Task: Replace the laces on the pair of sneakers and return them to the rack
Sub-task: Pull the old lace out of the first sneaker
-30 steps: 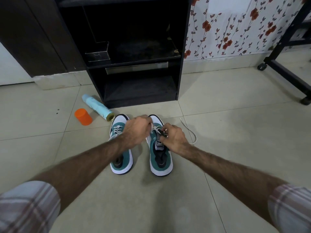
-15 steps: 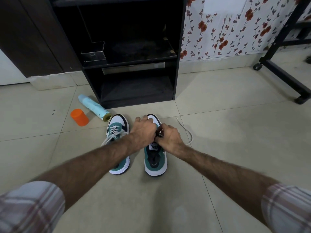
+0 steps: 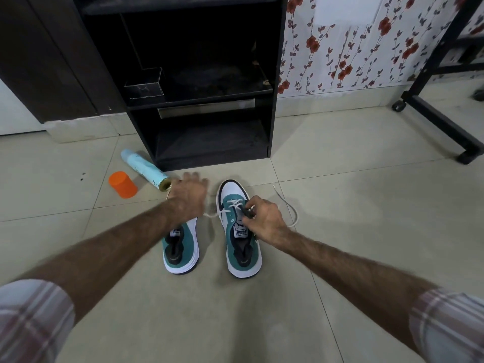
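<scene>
- Your left hand and right hand are bare, with no gloves.
- Your forearms are bare and hairy.
- Your short plaid sleeves are pale with reddish stripes, ending near your elbows.

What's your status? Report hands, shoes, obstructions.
Right hand grip pinching lace on right shoe. Left hand open, blurred, over left shoe. Both shoes on floor. Can and cap beside rack.

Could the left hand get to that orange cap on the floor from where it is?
Probably yes. The left hand hovers open over the left sneaker, and the orange cap stands just to its left on bare floor. Only the blue can lies nearby, behind that path rather than across it.
</scene>
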